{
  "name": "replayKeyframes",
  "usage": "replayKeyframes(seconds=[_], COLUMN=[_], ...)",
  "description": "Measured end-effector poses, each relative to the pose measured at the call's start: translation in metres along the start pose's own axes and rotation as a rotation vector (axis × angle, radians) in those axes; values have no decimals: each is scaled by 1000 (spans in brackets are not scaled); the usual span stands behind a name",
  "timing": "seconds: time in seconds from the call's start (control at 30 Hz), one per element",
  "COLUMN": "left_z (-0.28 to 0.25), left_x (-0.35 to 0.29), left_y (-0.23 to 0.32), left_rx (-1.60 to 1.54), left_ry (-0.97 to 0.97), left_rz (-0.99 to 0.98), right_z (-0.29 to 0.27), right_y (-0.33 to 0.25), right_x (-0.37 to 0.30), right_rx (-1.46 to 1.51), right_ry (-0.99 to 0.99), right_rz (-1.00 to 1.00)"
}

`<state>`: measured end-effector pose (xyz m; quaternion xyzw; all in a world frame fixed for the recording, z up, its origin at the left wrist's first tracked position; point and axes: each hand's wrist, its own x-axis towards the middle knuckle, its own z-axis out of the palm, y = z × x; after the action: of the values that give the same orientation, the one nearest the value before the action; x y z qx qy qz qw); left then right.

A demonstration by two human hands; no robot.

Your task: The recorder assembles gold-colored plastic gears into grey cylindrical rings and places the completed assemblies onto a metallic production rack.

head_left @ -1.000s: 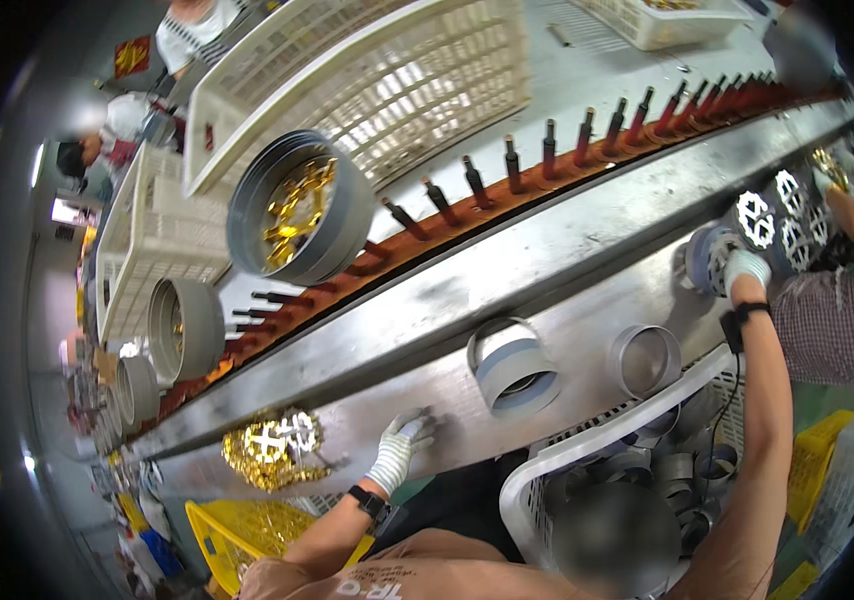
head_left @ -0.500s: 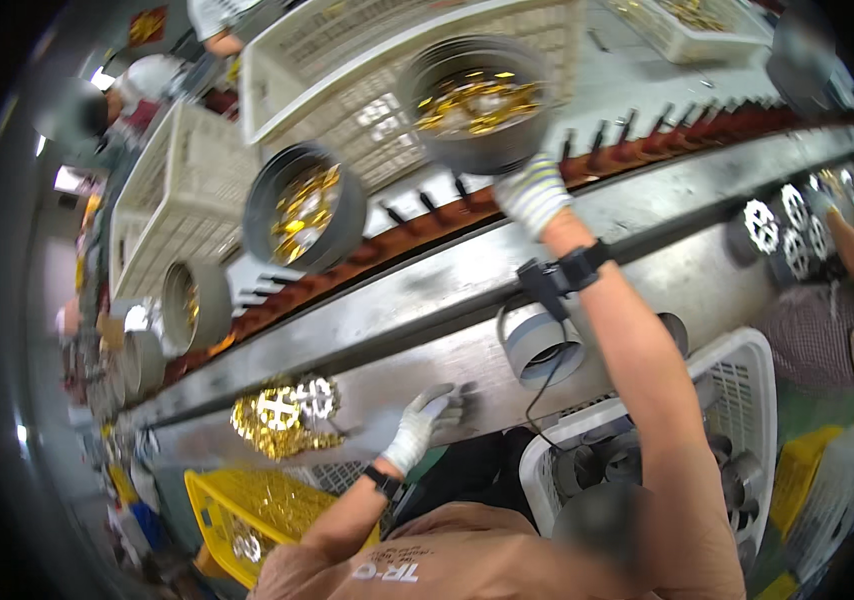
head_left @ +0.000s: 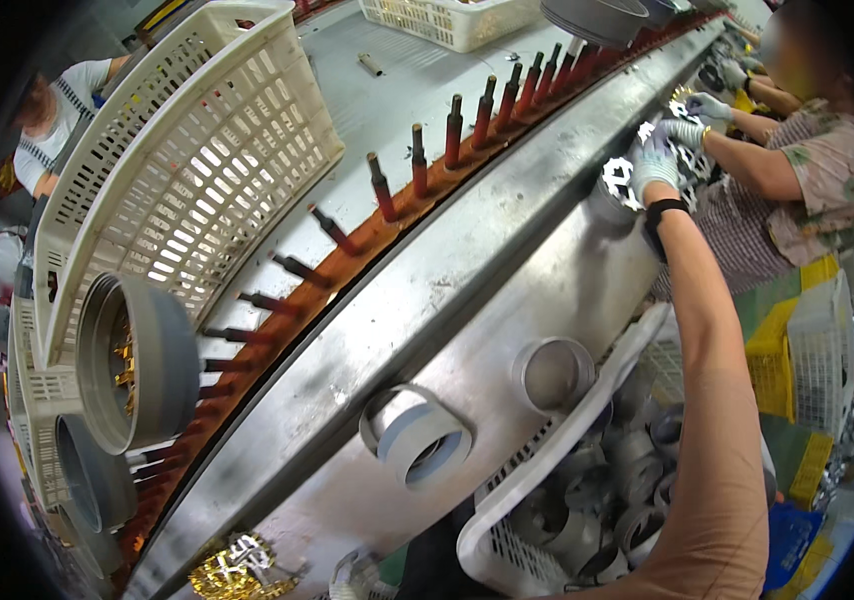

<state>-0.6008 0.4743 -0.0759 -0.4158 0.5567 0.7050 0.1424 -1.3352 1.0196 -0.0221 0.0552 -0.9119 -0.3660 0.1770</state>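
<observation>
My right arm stretches far to the right along the metal bench. My right hand (head_left: 655, 170), in a pale glove, is among several silver cut-out plates (head_left: 619, 183) that sit by grey rings near a co-worker; its fingertips are hidden, so the grip does not show. At the lower edge, my left hand (head_left: 355, 576), gloved, is partly cut off, its fingers unclear. Left of it lies a pile of gold and silver cut-out pieces (head_left: 245, 568). On the bench between my hands stand a grey-and-white ring (head_left: 417, 435) and another grey ring (head_left: 554, 375).
Red, black-tipped pegs (head_left: 453, 133) line a rusty rail behind the bench. A large white basket (head_left: 197, 190) stands beyond, with a grey tub of gold pieces (head_left: 152, 360) beside the rail. Grey rings fill a white crate (head_left: 492, 545) near me. A co-worker (head_left: 762, 165) works at far right.
My view has swung to the right. My right hand has left the grey tub of gold pieces at the rail and reached over to the silver plates; my left hand now shows at the lower edge.
</observation>
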Motion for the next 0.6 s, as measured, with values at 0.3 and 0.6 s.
replayKeyframes(seconds=[0.3, 0.6], left_z=[-12, 18], left_x=[-13, -45], left_y=[-15, 25], left_rx=[660, -376], left_ry=[11, 250], left_rz=[290, -216], right_z=[10, -362], right_y=[-14, -102], right_x=[-35, -115], right_rx=[546, 2683], right_ry=[-393, -392], right_rz=[-659, -139])
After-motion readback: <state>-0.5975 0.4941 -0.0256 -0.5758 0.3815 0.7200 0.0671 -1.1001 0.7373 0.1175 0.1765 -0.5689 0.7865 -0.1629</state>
